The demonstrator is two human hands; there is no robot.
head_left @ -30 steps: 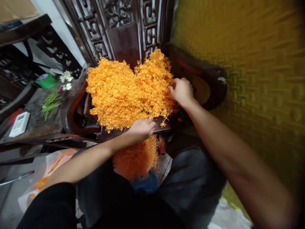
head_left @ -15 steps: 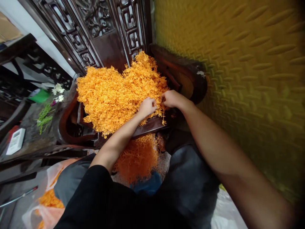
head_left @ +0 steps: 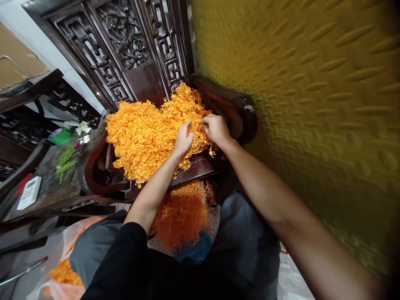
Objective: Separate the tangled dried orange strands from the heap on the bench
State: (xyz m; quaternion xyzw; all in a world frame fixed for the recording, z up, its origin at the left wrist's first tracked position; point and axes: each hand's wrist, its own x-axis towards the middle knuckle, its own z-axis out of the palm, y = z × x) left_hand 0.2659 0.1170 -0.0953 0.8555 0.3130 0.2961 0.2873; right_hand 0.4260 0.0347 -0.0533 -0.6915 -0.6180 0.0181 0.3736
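Note:
A large heap of small, branched orange plastic-looking pieces (head_left: 140, 133) covers the seat of a carved dark wooden chair (head_left: 146, 83). My left hand (head_left: 183, 139) is over the right part of the heap, its thumb and fingers apart with nothing seen between them. Just to the right, my right hand (head_left: 216, 128) has its fingers curled together at the heap's edge, with an orange strand at the fingertips. The two hands face each other, a small gap between them. What lies under the right palm is hidden.
Below the seat, between my knees, lies a mass of thin orange strands (head_left: 181, 216) over something blue (head_left: 196, 250). A plastic bag (head_left: 59, 287) with orange pieces stands lower left. The side table (head_left: 46, 162) holds a white remote-like device (head_left: 29, 193) and flowers (head_left: 83, 129). A yellow textured wall (head_left: 296, 104) borders the right.
My left hand has opened from a closed pinch and lifted slightly at the heap. My right hand has moved a little onto the heap's edge. The whole view has shifted somewhat.

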